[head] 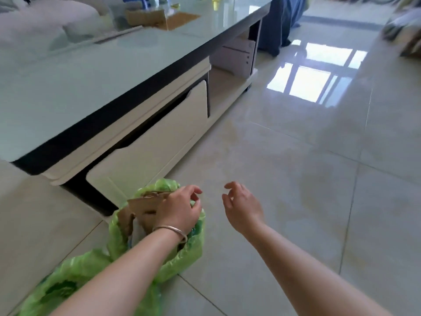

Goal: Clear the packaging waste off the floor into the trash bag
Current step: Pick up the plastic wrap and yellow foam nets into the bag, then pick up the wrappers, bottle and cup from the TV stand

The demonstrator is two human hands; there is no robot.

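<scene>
A green plastic trash bag (189,252) lies open on the tiled floor beside the coffee table. Brown cardboard pieces (142,205) stick up out of its mouth. My left hand (178,209), with a silver bangle on the wrist, rests over the bag's opening against the cardboard, fingers loosely curled; whether they hold the cardboard is not clear. My right hand (241,207) hovers above the bare floor just right of the bag, fingers relaxed and holding nothing.
A low coffee table (127,92) with a glass top and white drawers stands to the left, right behind the bag. Glossy tiled floor (307,167) stretches to the right and ahead. Dark blue cloth (280,23) hangs at the far end.
</scene>
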